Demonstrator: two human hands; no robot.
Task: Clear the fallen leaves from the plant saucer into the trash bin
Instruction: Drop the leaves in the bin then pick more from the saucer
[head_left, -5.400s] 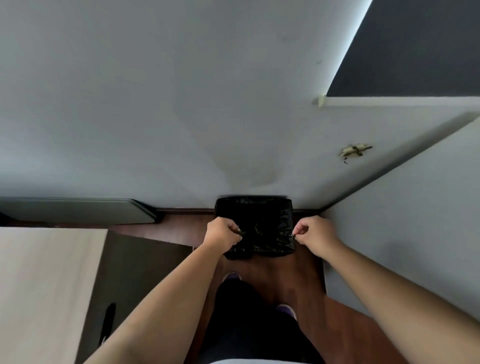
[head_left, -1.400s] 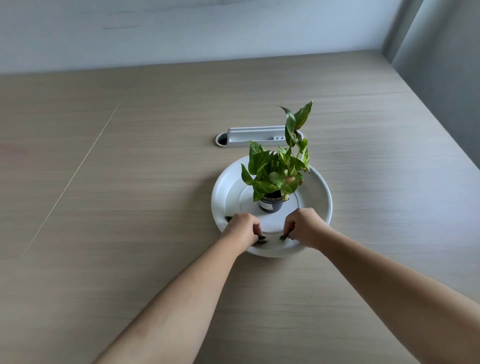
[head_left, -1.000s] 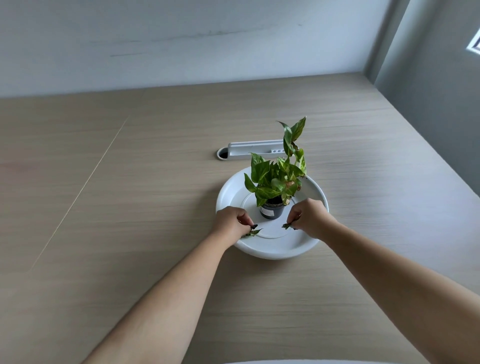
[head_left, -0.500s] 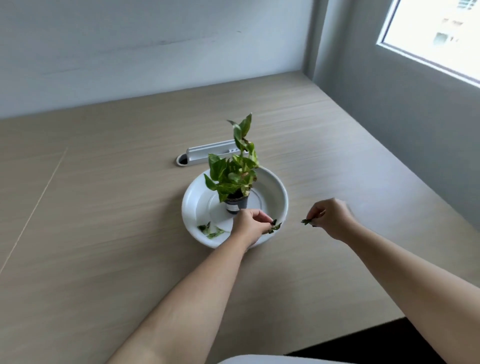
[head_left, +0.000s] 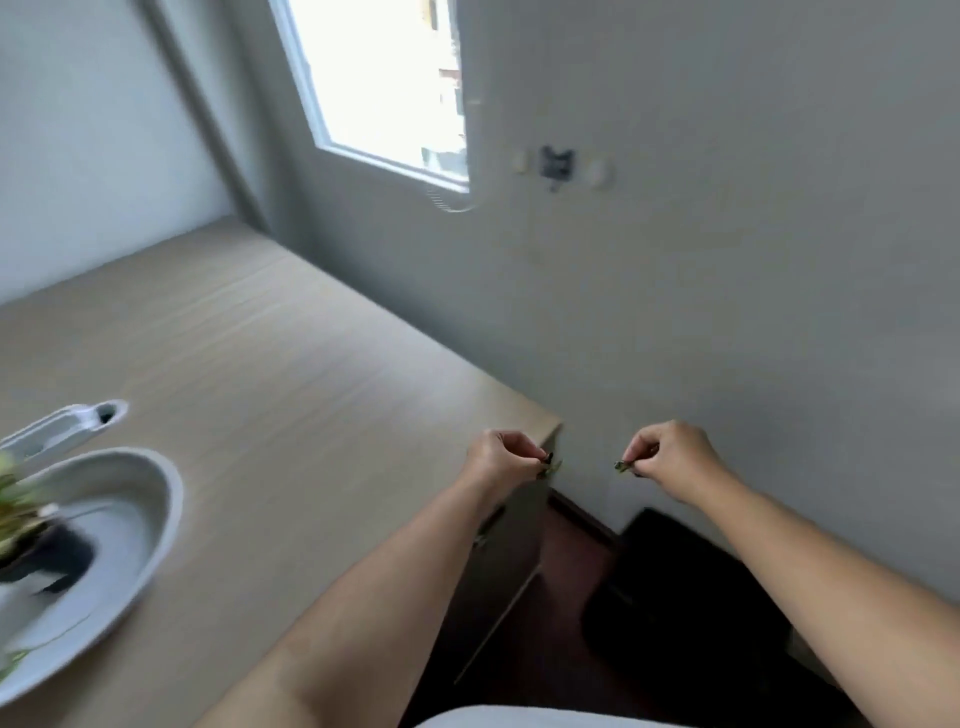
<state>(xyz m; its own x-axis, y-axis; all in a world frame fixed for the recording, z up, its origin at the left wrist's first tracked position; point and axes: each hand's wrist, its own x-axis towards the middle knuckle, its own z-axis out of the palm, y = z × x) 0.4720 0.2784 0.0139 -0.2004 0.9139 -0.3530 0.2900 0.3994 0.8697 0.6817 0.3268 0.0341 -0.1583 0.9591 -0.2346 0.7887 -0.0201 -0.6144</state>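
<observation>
The white plant saucer (head_left: 150, 525) lies at the far left on the wooden table, with the small potted plant (head_left: 21, 525) blurred at the frame's edge. My left hand (head_left: 501, 460) pinches a small green leaf (head_left: 549, 464) over the table's right corner. My right hand (head_left: 670, 457) pinches another leaf (head_left: 621, 466), held in the air past the table's edge in front of the wall. Below it, on the floor against the wall, stands the black-lined trash bin (head_left: 691, 597).
A white cable-port cover (head_left: 62, 426) is set in the table behind the saucer. A grey wall with a window (head_left: 384, 88) runs along the table's right side. Dark wooden floor (head_left: 561, 561) shows between the table's cabinet side and the bin.
Both hands have lifted from the saucer and swung right, each holding a leaf. The view has turned right with them; the saucer now sits at the left edge and the bin has appeared.
</observation>
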